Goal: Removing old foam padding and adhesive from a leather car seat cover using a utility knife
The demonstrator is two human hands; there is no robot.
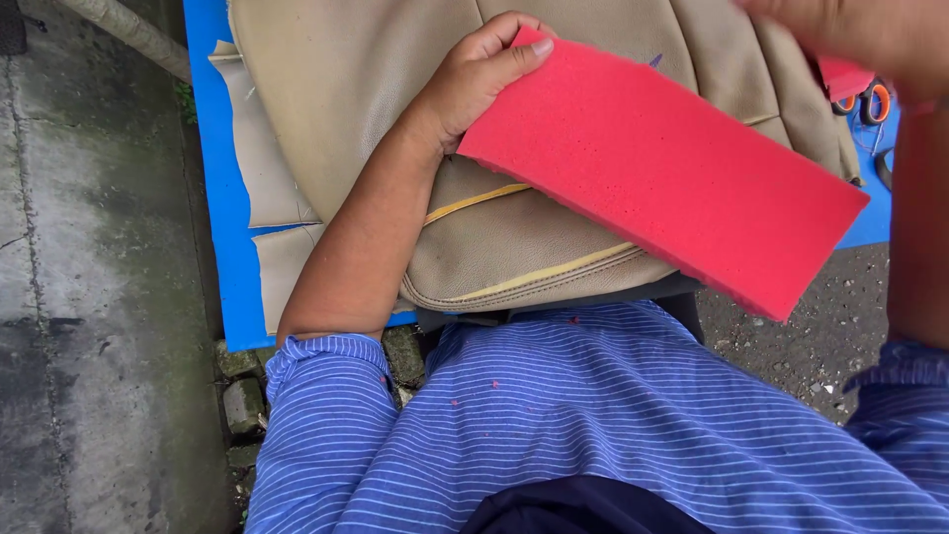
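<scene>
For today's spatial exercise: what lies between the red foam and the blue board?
In the head view, the tan seat cover lies between them: the red foam, gripped by the left hand, sits above it, and the blue board shows beneath.

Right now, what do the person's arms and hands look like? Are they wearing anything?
Both hands are bare, with no gloves. The left hand has short nails. The right hand is blurry. Each arm has a short blue sleeve with thin white stripes, part of a striped shirt.
</scene>
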